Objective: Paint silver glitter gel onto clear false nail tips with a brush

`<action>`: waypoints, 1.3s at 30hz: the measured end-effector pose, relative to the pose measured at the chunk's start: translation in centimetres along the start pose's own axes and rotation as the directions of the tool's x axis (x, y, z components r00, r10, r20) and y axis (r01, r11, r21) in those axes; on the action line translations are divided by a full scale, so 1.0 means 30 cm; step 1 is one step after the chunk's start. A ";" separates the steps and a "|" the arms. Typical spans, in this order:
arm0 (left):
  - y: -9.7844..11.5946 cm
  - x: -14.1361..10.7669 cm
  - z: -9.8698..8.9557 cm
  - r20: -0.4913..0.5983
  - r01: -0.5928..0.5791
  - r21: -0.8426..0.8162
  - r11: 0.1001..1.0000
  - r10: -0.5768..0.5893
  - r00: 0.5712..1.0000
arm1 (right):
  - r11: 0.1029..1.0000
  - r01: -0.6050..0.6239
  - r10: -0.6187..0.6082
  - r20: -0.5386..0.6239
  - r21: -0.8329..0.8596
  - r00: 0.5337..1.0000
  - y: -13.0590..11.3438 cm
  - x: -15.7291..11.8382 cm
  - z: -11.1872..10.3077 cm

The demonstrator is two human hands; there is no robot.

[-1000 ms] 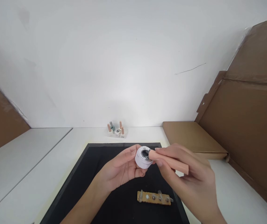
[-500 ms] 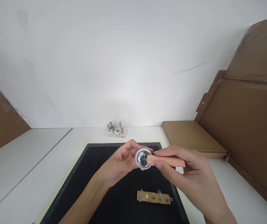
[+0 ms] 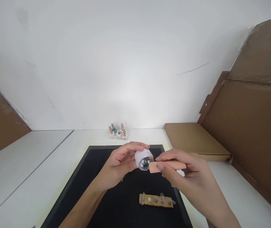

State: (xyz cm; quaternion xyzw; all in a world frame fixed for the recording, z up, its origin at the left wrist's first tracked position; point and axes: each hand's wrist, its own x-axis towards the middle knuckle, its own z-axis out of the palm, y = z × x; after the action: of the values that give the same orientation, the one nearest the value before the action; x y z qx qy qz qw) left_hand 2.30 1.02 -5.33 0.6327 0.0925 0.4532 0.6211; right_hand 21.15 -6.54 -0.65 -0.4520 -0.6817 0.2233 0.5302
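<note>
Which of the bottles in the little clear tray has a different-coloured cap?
The greenish bottle at the back left: its cap is grey, while the other three bottles have pinkish caps.

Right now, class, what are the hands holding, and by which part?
Left hand: the white jar, by its outer wall. Right hand: the peach handle, pinched near the end by the jar.

The jar (image 3: 141, 155) is left of the handle (image 3: 169, 165), bottles (image 3: 124, 133) behind.

Over the black mat (image 3: 123, 209), the left forearm (image 3: 85, 199) and tan strip (image 3: 159, 204) flank a passable gap.
</note>
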 end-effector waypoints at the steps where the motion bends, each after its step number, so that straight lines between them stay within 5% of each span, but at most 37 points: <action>1: 0.000 -0.002 -0.001 -0.004 -0.025 0.037 0.999 0.025 1.000 | 1.000 -0.001 0.001 0.000 0.002 1.000 0.001 0.000 0.000; 9: 0.016 -0.007 -0.009 -0.007 -0.191 0.244 0.951 0.199 0.980 | 1.000 -0.015 0.015 -0.007 -0.012 1.000 0.004 -0.004 0.003; 15: 0.043 -0.011 -0.005 0.074 -0.348 0.433 0.832 0.352 0.933 | 1.000 -0.014 0.014 0.040 -0.014 0.999 0.006 -0.006 0.001; 31: 0.054 -0.016 0.001 0.190 -0.396 0.559 0.729 0.352 0.917 | 0.978 0.181 -0.176 0.057 -0.106 0.983 0.017 -0.012 -0.012; 39: 0.041 -0.006 -0.018 0.282 -0.511 0.546 0.664 0.429 0.858 | 0.955 0.238 -0.233 0.049 -0.175 0.971 0.026 -0.015 -0.019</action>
State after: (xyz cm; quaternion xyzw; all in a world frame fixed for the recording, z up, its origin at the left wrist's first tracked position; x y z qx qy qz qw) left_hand 1.29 1.02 -4.44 0.8265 0.0251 0.5025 0.2526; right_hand 22.00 -6.63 -1.31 -0.4104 -0.7552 0.1026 0.5007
